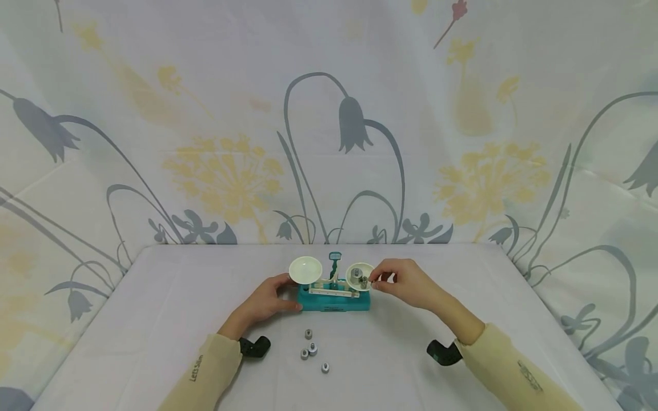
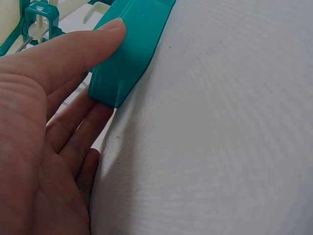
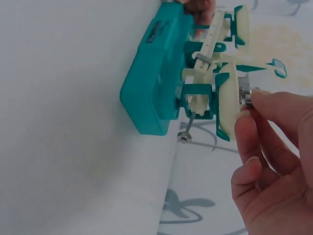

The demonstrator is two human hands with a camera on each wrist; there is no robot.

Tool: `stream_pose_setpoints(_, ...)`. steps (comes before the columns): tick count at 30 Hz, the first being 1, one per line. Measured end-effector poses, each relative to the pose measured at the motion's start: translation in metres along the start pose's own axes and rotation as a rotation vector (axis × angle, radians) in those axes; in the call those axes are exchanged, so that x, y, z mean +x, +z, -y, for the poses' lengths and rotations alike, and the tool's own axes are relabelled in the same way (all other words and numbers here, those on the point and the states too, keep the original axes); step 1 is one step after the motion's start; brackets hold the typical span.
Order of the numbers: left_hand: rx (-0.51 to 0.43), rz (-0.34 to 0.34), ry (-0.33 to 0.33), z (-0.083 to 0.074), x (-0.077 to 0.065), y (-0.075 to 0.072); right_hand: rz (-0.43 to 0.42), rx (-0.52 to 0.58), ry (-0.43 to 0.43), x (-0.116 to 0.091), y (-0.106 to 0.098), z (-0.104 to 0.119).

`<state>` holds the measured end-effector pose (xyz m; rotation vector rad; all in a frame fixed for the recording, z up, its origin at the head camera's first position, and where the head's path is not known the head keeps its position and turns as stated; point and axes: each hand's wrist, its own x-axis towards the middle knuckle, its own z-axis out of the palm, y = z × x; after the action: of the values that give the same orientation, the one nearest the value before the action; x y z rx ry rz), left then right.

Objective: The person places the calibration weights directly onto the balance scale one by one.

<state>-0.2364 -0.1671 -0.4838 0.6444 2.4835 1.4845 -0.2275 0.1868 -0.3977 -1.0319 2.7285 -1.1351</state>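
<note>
A teal balance scale (image 1: pixel 334 302) with two cream pans stands on the table. My left hand (image 1: pixel 264 298) grips the left end of its base. In the left wrist view, the thumb (image 2: pixel 93 49) lies on the front face while the fingers reach behind the end. Several metal weights (image 1: pixel 356 275) sit in the right pan (image 1: pixel 368 268); the left pan (image 1: pixel 305 270) holds nothing visible. At the right pan's edge, my right hand (image 1: pixel 408 281) pinches a small metal weight (image 3: pixel 248 99) between thumb and index finger, which partly hide it.
Several loose metal weights (image 1: pixel 313 349) lie on the white tablecloth (image 1: pixel 380 371) in front of the scale. Behind the table hangs a flower-patterned curtain (image 1: pixel 319 171). A black wrist camera (image 1: pixel 255 346) is strapped on the left wrist, another (image 1: pixel 444 353) on the right.
</note>
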Motion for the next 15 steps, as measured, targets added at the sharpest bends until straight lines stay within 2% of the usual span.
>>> stream_pose_setpoints(15,-0.002,0.000,0.013,0.0039,0.0010,0.0000,0.023,0.001,0.028,0.0053,0.0050,-0.0044)
